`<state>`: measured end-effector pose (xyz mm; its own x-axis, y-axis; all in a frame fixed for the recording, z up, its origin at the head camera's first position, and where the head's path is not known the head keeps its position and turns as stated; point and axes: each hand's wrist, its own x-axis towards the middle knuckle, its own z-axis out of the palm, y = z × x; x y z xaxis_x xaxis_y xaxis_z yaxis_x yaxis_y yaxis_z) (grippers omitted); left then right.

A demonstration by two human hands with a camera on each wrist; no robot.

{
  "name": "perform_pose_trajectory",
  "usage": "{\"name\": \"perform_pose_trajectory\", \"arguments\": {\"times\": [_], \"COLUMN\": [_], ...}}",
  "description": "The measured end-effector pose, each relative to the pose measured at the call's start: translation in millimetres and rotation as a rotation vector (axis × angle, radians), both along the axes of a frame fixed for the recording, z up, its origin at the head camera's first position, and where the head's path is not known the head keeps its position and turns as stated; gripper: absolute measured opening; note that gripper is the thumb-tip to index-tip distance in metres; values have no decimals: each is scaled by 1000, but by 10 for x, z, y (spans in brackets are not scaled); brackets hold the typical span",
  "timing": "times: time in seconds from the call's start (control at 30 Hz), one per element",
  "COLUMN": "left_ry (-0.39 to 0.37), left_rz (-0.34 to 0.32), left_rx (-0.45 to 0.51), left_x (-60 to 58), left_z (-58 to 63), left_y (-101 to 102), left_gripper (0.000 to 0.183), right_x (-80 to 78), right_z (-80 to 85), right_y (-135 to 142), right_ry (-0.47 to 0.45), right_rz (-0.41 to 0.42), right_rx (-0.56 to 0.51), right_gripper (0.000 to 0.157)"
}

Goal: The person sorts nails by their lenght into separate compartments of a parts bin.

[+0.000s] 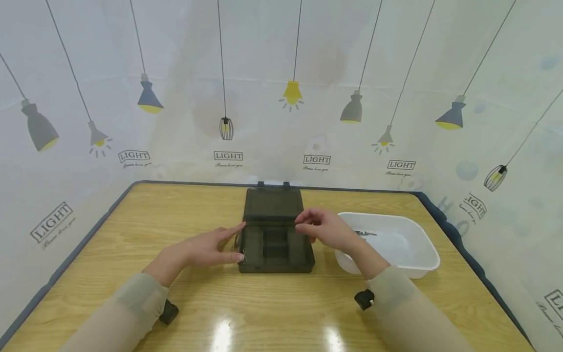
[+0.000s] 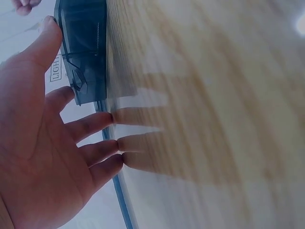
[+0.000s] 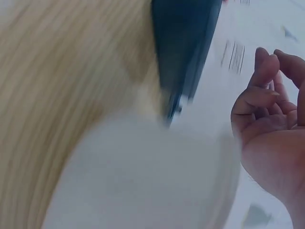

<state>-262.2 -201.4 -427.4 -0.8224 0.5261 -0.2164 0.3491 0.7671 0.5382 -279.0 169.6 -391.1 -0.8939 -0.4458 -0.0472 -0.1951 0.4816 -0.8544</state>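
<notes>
A dark, see-through plastic case (image 1: 276, 268) stands on the table with its hinged lid (image 1: 273, 203) raised at the back. Inside are upright dividers and a middle compartment. My left hand (image 1: 198, 250) rests against the case's left side, thumb at the near corner and forefinger by the hinge. In the left wrist view, the other fingers (image 2: 97, 152) spread down to the tabletop. Over the right part of the case hovers my right hand (image 1: 327, 229), its fingers bent and thumb near the forefinger. Nothing shows between them in the right wrist view (image 3: 274, 114).
A white plastic basin (image 1: 428, 244) stands right of the case, beneath my right forearm. Small grey metal pieces (image 1: 366, 233) lie at its left end. The wooden table (image 1: 189, 205) meets a printed cloth backdrop (image 1: 264, 137) along its far edge.
</notes>
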Motion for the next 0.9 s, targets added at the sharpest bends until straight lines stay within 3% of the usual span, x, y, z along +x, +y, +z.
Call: {"name": "perform_pose_trajectory", "arguments": {"times": [0.37, 0.6, 0.9], "left_ry": [128, 20, -94], "left_rz": [-8, 1, -17], "left_rx": [-25, 33, 98], "left_x": [-25, -18, -25], "left_z": [-2, -8, -25], "left_y": [8, -1, -8], "left_gripper": [97, 99, 100], "right_x": [-104, -160, -218], "right_z": [47, -115, -287], "right_y": [1106, 1478, 1619], "right_ry": [-30, -147, -227], "right_rz": [-180, -193, -157], "right_rx": [110, 245, 241], "right_gripper": [34, 32, 35]}}
